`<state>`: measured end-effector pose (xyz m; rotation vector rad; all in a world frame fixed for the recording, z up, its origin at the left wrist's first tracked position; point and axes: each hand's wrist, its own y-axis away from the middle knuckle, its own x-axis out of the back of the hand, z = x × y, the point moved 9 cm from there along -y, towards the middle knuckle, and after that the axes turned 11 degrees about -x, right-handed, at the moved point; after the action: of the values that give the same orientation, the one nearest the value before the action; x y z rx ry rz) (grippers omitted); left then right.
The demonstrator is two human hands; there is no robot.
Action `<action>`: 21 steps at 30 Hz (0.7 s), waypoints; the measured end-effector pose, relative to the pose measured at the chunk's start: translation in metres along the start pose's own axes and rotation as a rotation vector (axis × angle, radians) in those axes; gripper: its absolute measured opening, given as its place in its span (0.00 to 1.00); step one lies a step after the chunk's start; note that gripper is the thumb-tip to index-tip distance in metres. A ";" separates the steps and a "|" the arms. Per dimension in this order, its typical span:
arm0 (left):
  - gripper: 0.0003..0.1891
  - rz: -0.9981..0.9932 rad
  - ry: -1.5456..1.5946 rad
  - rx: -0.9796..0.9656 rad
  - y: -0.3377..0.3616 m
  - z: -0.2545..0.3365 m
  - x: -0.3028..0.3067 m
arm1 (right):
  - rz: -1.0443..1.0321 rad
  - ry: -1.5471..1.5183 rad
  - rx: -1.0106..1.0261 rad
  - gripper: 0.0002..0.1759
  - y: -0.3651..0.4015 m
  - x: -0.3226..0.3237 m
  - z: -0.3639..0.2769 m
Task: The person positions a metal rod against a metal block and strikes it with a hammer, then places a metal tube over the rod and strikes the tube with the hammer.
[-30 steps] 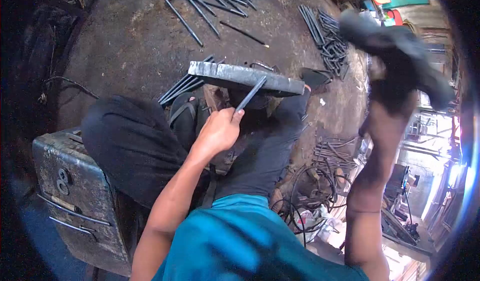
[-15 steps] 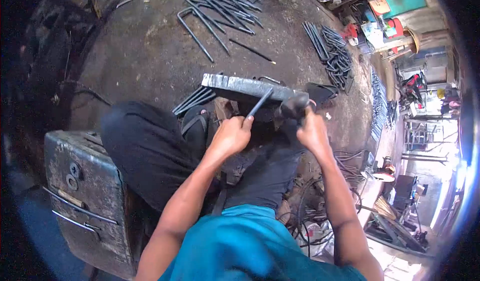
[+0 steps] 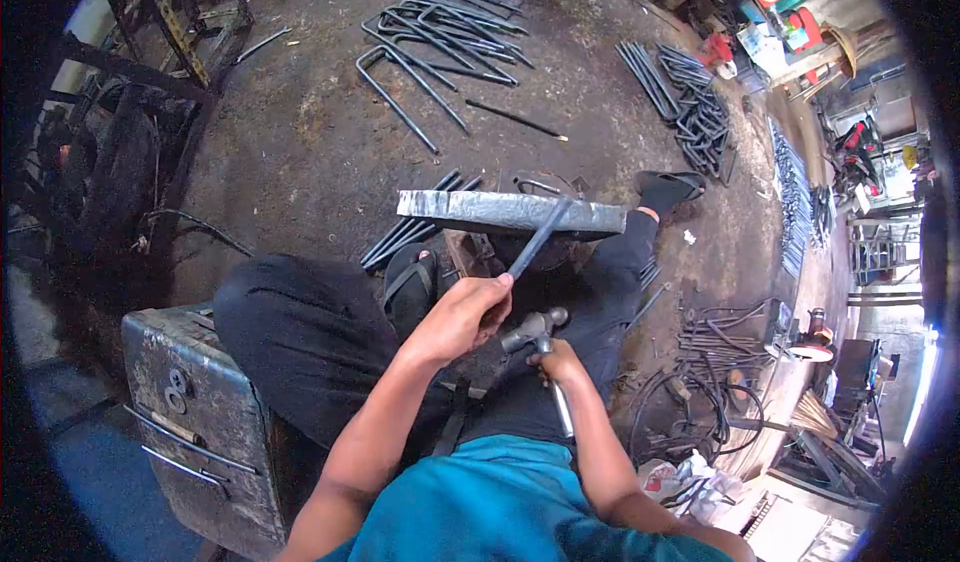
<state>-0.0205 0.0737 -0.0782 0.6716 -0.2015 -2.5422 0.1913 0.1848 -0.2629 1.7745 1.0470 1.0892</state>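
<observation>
My left hand [image 3: 462, 320] is closed around a grey metal rod [image 3: 538, 244]. The rod slants up and away from my fist, its far end against the worn edge of a thick steel slab [image 3: 480, 209]. In my right hand [image 3: 562, 364] is a ball-peen hammer [image 3: 536, 330], gripped just below the head. Its shiny handle points back toward my lap, and its head sits below the slab, apart from the rod. A metal support [image 3: 465, 252] stands under the slab, between my legs.
Bent metal rods [image 3: 440, 37] lie piled on the floor ahead, near a dark thin rod [image 3: 515, 119]. More bent rods [image 3: 695, 112] are heaped at the right. A battered metal box [image 3: 205, 412] stands at my left. Cables [image 3: 700, 402] coil at the right.
My right hand has brought the hammer back from the slab toward my lap. The rod stays in my left hand, its end still at the slab. The view has shifted slightly.
</observation>
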 end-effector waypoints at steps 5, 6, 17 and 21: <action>0.25 -0.082 0.077 -0.031 -0.003 -0.003 -0.014 | 0.330 0.492 0.194 0.20 -0.010 -0.014 -0.028; 0.25 -0.117 0.133 -0.003 -0.002 -0.006 -0.017 | 0.311 0.493 0.215 0.21 -0.010 -0.019 -0.029; 0.24 -0.170 0.490 0.183 0.003 -0.018 -0.037 | 0.304 0.420 0.303 0.17 -0.031 -0.024 -0.018; 0.24 -0.064 0.480 0.237 -0.002 -0.032 -0.029 | 0.340 0.392 0.341 0.16 -0.023 -0.024 -0.021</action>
<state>0.0167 0.0894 -0.0945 1.3719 -0.3171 -2.3499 0.1593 0.1753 -0.2832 2.1161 1.2481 1.5916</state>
